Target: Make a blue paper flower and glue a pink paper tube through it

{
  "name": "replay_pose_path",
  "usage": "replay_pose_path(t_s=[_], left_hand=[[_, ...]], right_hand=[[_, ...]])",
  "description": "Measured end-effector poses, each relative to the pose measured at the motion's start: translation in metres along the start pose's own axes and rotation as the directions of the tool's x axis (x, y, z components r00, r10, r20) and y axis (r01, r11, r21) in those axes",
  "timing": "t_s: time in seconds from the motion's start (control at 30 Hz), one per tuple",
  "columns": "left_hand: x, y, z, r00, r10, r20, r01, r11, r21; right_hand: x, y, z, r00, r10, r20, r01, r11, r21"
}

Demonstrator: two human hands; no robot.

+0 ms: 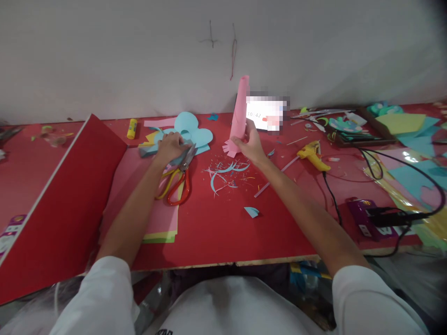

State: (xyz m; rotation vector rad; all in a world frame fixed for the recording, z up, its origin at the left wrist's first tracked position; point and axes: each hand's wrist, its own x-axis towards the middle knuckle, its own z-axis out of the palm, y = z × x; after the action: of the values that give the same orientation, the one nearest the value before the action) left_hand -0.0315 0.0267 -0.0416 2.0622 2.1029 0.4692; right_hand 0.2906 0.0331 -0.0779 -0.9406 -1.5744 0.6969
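Observation:
My right hand (252,145) grips a rolled pink paper cone (239,111) near its wide lower end. The cone stands upright, its bottom edge cut into flared tabs. Over a pile of paper pieces at left centre, my left hand (172,147) has its fingers curled; what lies under the fingertips is hidden. Blue rounded paper cutouts (202,137) lie just beyond it. Beside that hand rest scissors with red handles (180,191), their blades partly spread. A second, yellow-handled pair (163,184) lies partly under them.
Paper scraps (228,174) litter the red table. A yellow glue gun (314,156) with its cord lies to the right. Against the wall leans a lit screen (265,111). A red board (70,200) stands tilted at left, near a glue stick (132,129) and stacked coloured sheets (162,223).

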Motion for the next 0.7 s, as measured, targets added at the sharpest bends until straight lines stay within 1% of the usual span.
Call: replay_pose_path(t_s=[0.13,0.23,0.33,0.47,0.57,0.7], left_hand=[[0.007,-0.003,-0.001,0.999,-0.004,0.035,0.006,0.999,-0.054],[0.008,-0.003,0.001,1.0,0.01,0.009,-0.009,0.994,-0.111],[0.007,-0.003,0.002,0.999,0.002,-0.054,-0.01,0.987,-0.159],[0.007,-0.005,-0.001,0.987,-0.042,-0.154,0.01,0.98,-0.201],[0.009,-0.004,-0.01,0.967,-0.059,-0.248,0.0,0.973,-0.232],[0.007,0.009,-0.03,0.937,-0.008,-0.349,-0.089,0.961,-0.262]], right_hand=[[-0.007,0.006,-0.004,1.0,0.004,0.026,-0.005,0.999,0.037],[-0.011,0.007,-0.007,0.999,0.003,0.041,-0.007,0.997,0.078],[-0.013,0.004,-0.008,0.999,0.008,0.04,-0.012,0.996,0.088],[-0.015,-0.006,-0.012,0.997,0.04,0.064,-0.043,0.998,0.035],[-0.018,-0.01,-0.015,0.998,0.026,0.058,-0.027,1.0,0.016],[-0.022,-0.008,-0.018,1.0,-0.001,0.019,0.001,1.0,0.006]])
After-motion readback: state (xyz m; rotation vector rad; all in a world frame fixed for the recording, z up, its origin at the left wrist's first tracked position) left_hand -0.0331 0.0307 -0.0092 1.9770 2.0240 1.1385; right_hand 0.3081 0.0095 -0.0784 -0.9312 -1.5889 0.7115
